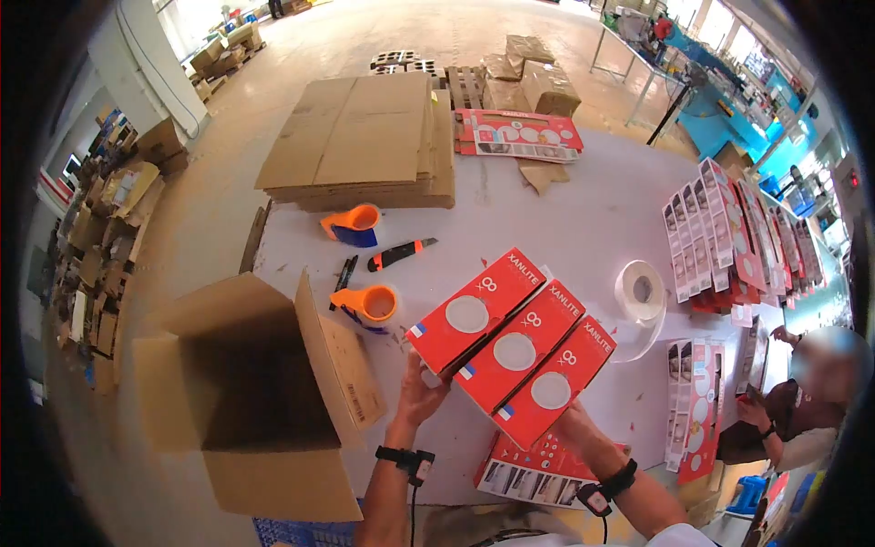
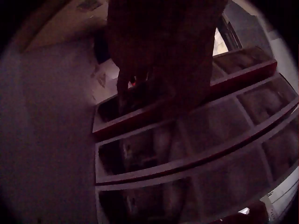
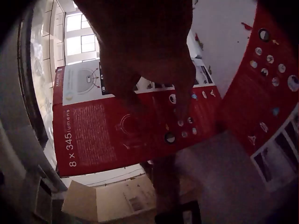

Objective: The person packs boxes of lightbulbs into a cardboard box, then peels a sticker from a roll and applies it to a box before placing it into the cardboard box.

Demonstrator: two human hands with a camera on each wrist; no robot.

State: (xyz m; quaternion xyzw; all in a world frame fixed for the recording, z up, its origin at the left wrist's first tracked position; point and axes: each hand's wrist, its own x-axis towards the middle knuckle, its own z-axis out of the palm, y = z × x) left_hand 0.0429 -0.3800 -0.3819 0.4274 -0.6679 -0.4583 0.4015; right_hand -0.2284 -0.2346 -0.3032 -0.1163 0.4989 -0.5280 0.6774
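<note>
Three red XANLITE boxes [image 1: 515, 350], lined up side by side, are held between both hands over the table. My left hand [image 1: 422, 394] grips the row at its lower left, partly hidden beneath it. My right hand [image 1: 576, 427] holds the near right end; in the right wrist view its fingers spread over a red box [image 3: 93, 135] printed "8 x 345 lumens". The left wrist view is dark, with the left hand [image 2: 163, 51] against the boxes' picture-printed sides [image 2: 210, 126]. To the left stands a cardboard carton [image 1: 344, 365] with its flaps open.
Two orange tape dispensers [image 1: 372, 301], a utility knife [image 1: 401, 254] and a roll of clear tape [image 1: 640, 290] lie on the table. Flattened cardboard [image 1: 351, 128] is stacked behind. More red packaging [image 1: 715, 228] stands at right, near another person [image 1: 793, 410]. Another red box [image 1: 538, 469] lies in front.
</note>
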